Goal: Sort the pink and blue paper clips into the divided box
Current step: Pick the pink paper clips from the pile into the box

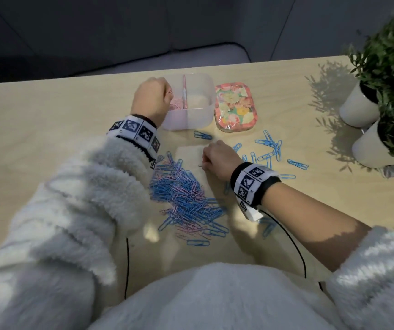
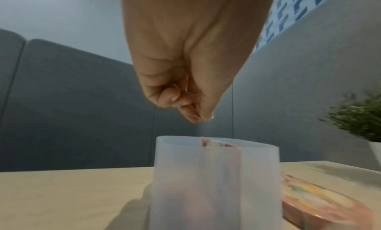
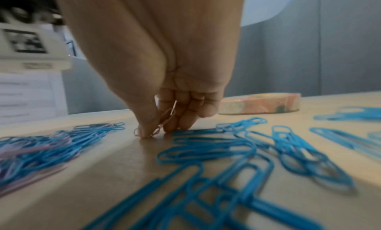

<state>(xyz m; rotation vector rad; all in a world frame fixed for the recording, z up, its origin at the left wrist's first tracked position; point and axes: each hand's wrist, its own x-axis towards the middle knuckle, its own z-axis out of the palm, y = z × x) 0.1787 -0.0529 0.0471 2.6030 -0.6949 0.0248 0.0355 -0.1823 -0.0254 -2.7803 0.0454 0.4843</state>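
Note:
The translucent divided box stands at the back of the table, with pink clips in its left compartment. My left hand hovers over that compartment, fingers curled and pinching thin pink paper clips just above the box rim. My right hand is down on the table between the mixed pile and the scattered blue clips. Its thumb and fingers pinch pink paper clips against the tabletop. The box's right compartment looks bare.
A floral lid lies right of the box. Two white pots with green plants stand at the right edge. Loose blue clips lie around my right wrist. A black cable runs off toward my body.

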